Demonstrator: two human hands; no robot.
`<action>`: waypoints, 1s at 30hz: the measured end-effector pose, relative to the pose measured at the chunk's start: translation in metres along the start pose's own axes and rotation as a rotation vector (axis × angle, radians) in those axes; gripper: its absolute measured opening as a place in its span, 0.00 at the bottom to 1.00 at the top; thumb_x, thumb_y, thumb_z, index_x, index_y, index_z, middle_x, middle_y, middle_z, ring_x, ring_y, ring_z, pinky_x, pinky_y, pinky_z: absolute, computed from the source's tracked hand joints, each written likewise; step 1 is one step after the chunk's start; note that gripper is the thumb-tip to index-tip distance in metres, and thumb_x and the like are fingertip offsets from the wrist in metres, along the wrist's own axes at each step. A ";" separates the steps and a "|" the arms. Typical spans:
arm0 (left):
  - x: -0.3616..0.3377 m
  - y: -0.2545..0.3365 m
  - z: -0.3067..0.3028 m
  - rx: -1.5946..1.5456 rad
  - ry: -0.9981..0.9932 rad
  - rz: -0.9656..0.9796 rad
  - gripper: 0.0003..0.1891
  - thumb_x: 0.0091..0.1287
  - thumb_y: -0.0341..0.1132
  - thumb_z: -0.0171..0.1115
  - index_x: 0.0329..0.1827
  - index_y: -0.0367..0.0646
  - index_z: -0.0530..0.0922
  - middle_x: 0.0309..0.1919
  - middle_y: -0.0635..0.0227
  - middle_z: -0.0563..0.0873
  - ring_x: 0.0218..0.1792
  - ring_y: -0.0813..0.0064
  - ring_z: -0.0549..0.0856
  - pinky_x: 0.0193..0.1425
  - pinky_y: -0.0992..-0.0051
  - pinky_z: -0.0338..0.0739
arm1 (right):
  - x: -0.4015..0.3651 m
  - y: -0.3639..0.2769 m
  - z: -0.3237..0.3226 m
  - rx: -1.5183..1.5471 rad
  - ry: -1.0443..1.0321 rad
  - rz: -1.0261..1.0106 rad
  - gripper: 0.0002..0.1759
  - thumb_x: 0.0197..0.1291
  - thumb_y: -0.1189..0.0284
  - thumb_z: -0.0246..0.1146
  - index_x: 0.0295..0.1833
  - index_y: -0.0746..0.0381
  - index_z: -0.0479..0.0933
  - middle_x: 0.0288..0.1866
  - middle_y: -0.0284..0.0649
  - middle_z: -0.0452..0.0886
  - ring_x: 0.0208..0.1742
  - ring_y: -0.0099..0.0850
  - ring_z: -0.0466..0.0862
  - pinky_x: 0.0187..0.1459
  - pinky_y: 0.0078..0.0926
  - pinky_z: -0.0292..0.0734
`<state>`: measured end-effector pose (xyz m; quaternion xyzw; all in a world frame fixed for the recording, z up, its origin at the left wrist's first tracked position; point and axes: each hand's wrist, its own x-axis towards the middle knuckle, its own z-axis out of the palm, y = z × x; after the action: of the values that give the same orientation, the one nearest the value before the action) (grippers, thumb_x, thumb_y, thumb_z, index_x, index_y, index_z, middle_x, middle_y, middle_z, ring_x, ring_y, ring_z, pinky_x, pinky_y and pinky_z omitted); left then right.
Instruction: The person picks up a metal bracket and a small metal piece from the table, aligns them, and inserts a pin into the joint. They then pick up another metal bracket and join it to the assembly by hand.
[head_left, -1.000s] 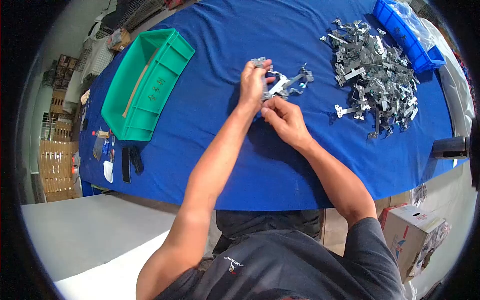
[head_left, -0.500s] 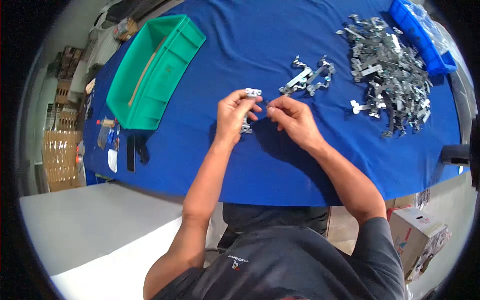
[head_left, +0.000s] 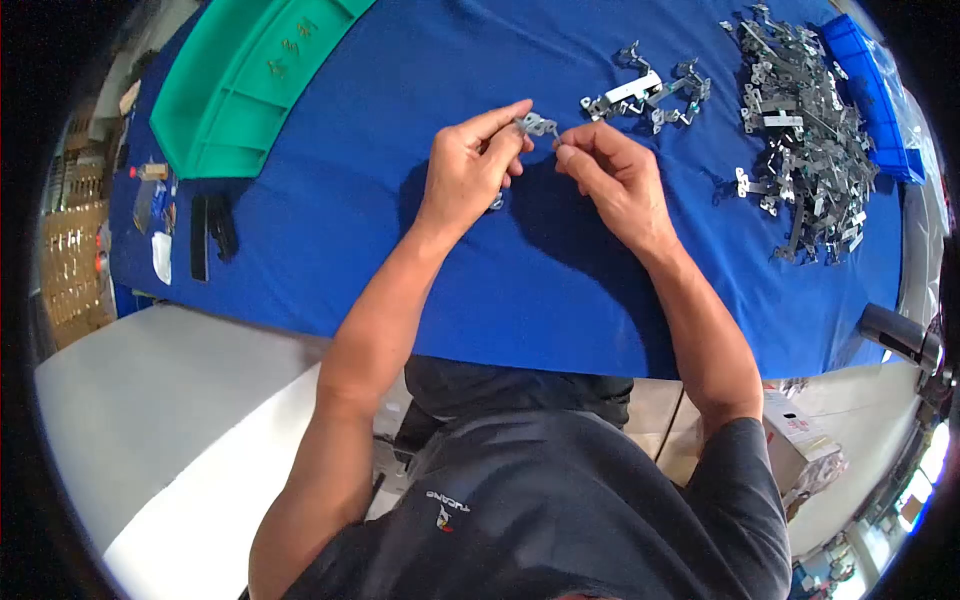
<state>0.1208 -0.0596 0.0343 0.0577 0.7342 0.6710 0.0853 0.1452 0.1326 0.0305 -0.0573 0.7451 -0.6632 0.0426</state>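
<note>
My left hand [head_left: 470,170] is closed around a silver metal bracket [head_left: 537,124], whose end with holes sticks out past the thumb and index finger. Most of the bracket's length is hidden behind the fingers. Just right of that end, my right hand [head_left: 615,175] pinches a small thin piece between thumb and index finger, held right at the bracket's end. What this piece is, I cannot tell. Beyond my right hand, a few similar brackets [head_left: 630,92] lie loose on the blue cloth [head_left: 400,290].
A big heap of metal brackets [head_left: 810,150] covers the right side of the cloth, beside a blue bin [head_left: 865,90] with plastic wrap. At the far left stands a green bin [head_left: 225,125]. A black phone-like object [head_left: 199,238] and small items lie below it.
The view has shifted, so the green bin sits further up and left. The bracket's end has turned toward my right hand, and the gap between bracket and right fingertips has closed up.
</note>
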 end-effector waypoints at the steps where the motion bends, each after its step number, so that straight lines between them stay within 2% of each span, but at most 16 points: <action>1: -0.001 0.001 0.000 0.021 -0.003 0.003 0.17 0.75 0.31 0.57 0.64 0.36 0.81 0.37 0.66 0.89 0.29 0.86 0.81 0.30 0.85 0.76 | 0.000 0.002 0.001 0.005 0.006 0.011 0.10 0.70 0.70 0.65 0.47 0.67 0.82 0.30 0.29 0.82 0.30 0.14 0.74 0.30 0.17 0.70; 5: -0.002 0.000 -0.003 0.078 -0.032 0.078 0.17 0.75 0.30 0.57 0.65 0.41 0.82 0.38 0.68 0.89 0.29 0.88 0.80 0.30 0.86 0.75 | 0.000 -0.005 -0.001 -0.045 0.001 0.026 0.10 0.70 0.70 0.65 0.47 0.67 0.82 0.29 0.30 0.82 0.30 0.15 0.75 0.30 0.18 0.70; 9: 0.002 -0.004 -0.009 0.207 -0.095 0.362 0.18 0.74 0.29 0.61 0.65 0.43 0.83 0.40 0.73 0.86 0.31 0.88 0.77 0.35 0.87 0.73 | 0.001 0.000 -0.003 -0.104 0.015 -0.025 0.09 0.70 0.70 0.65 0.47 0.66 0.82 0.29 0.31 0.82 0.30 0.16 0.76 0.32 0.19 0.72; 12: 0.000 -0.002 -0.010 0.322 -0.101 0.442 0.18 0.72 0.28 0.64 0.64 0.42 0.83 0.40 0.75 0.85 0.33 0.88 0.77 0.38 0.86 0.72 | 0.002 0.006 -0.004 -0.194 0.021 -0.074 0.08 0.70 0.72 0.64 0.48 0.65 0.81 0.30 0.33 0.82 0.30 0.18 0.78 0.33 0.20 0.74; 13: -0.001 -0.002 -0.008 0.249 -0.088 0.369 0.18 0.71 0.27 0.65 0.63 0.42 0.83 0.40 0.75 0.85 0.34 0.89 0.77 0.38 0.86 0.72 | 0.003 0.006 -0.004 -0.235 0.019 -0.091 0.07 0.70 0.73 0.64 0.48 0.65 0.81 0.30 0.34 0.82 0.30 0.18 0.79 0.32 0.20 0.75; 15: -0.005 -0.004 -0.004 0.102 -0.060 0.223 0.18 0.69 0.27 0.68 0.62 0.41 0.84 0.39 0.75 0.85 0.35 0.89 0.78 0.38 0.86 0.72 | 0.001 0.000 -0.002 -0.165 0.017 0.001 0.07 0.71 0.75 0.63 0.49 0.66 0.80 0.30 0.35 0.83 0.30 0.19 0.80 0.31 0.21 0.77; 18: -0.002 -0.006 -0.003 0.026 -0.061 0.154 0.17 0.68 0.27 0.69 0.60 0.40 0.85 0.39 0.76 0.85 0.36 0.90 0.78 0.39 0.86 0.72 | 0.003 0.000 -0.002 -0.100 0.015 0.014 0.07 0.71 0.76 0.61 0.51 0.66 0.79 0.32 0.37 0.83 0.29 0.21 0.82 0.30 0.22 0.80; 21: 0.001 -0.006 -0.007 0.124 -0.068 0.280 0.16 0.68 0.29 0.71 0.59 0.40 0.86 0.38 0.77 0.84 0.35 0.90 0.77 0.37 0.87 0.71 | 0.003 -0.002 -0.001 0.001 0.010 0.018 0.09 0.72 0.77 0.60 0.53 0.67 0.79 0.35 0.38 0.83 0.30 0.21 0.82 0.31 0.23 0.82; 25: 0.001 -0.003 -0.006 0.110 -0.073 0.255 0.15 0.68 0.30 0.71 0.57 0.40 0.87 0.35 0.78 0.82 0.34 0.90 0.75 0.35 0.86 0.69 | 0.006 -0.002 -0.008 0.131 -0.070 0.060 0.13 0.74 0.75 0.59 0.58 0.67 0.80 0.38 0.39 0.83 0.30 0.22 0.82 0.35 0.24 0.84; 30: 0.002 -0.006 -0.003 0.063 -0.019 0.273 0.14 0.67 0.31 0.72 0.54 0.38 0.87 0.33 0.80 0.80 0.31 0.90 0.73 0.34 0.84 0.68 | 0.008 -0.008 -0.011 0.284 -0.088 0.124 0.15 0.75 0.72 0.59 0.59 0.69 0.80 0.37 0.38 0.83 0.32 0.22 0.82 0.38 0.23 0.85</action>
<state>0.1185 -0.0630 0.0284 0.1663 0.7395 0.6522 -0.0018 0.1357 0.1414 0.0394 -0.0338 0.6434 -0.7547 0.1238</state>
